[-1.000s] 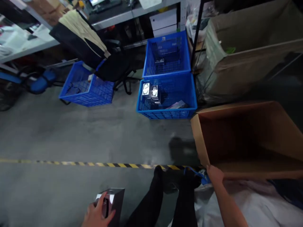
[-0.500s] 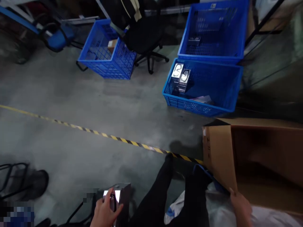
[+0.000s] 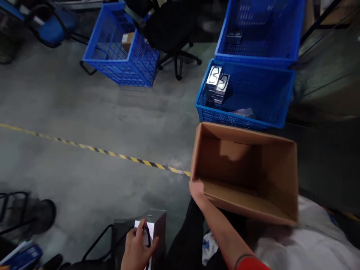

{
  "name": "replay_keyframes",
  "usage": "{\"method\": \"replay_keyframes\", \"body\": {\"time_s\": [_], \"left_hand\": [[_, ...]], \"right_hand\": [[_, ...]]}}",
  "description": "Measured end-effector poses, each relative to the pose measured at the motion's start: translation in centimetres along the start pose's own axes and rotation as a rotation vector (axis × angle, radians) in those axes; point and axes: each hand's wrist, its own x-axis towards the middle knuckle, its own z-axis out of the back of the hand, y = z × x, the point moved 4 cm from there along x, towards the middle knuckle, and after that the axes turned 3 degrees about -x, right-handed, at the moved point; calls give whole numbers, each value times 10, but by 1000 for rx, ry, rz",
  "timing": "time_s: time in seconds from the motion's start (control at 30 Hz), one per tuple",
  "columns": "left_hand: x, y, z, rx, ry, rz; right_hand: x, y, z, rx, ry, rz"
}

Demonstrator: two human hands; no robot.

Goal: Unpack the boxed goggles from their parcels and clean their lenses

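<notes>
My left hand is at the bottom, its fingers curled on the end of a silver metal box with a black loop, like a handle or cable, at that end. The lower part of this box runs out of frame. On the right, my right hand grips the near left corner of a brown cardboard box. Its mouth faces me, and inside I see only bare cardboard walls. The fingers inside the corner are partly hidden.
Ahead stands a blue crate holding silver boxes; another blue crate is behind it. A third crate and a black office chair are farther left. Striped tape crosses the floor. White sheeting lies at right.
The cardboard box has swung left and turned, so its mouth now faces me, with my right hand on its corner. The silver box under my left hand has shifted slightly right in view.
</notes>
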Motion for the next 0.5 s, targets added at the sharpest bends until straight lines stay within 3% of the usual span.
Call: {"method": "replay_keyframes", "body": {"time_s": [0.07, 0.13, 0.23, 0.33, 0.5], "left_hand": [[8, -17, 11, 3, -35, -26], [20, -36, 19, -5, -54, -49], [45, -69, 24, -41, -51, -98], [81, -114, 20, -78, -63, -203], [165, -221, -11, 6, -84, -402]], "right_hand": [[25, 50, -9, 22, 0, 119], [37, 82, -12, 48, -25, 239], [28, 73, -2, 68, -103, 312], [-8, -8, 22, 46, -222, 180], [-74, -208, 70, -19, -417, -403]]}}
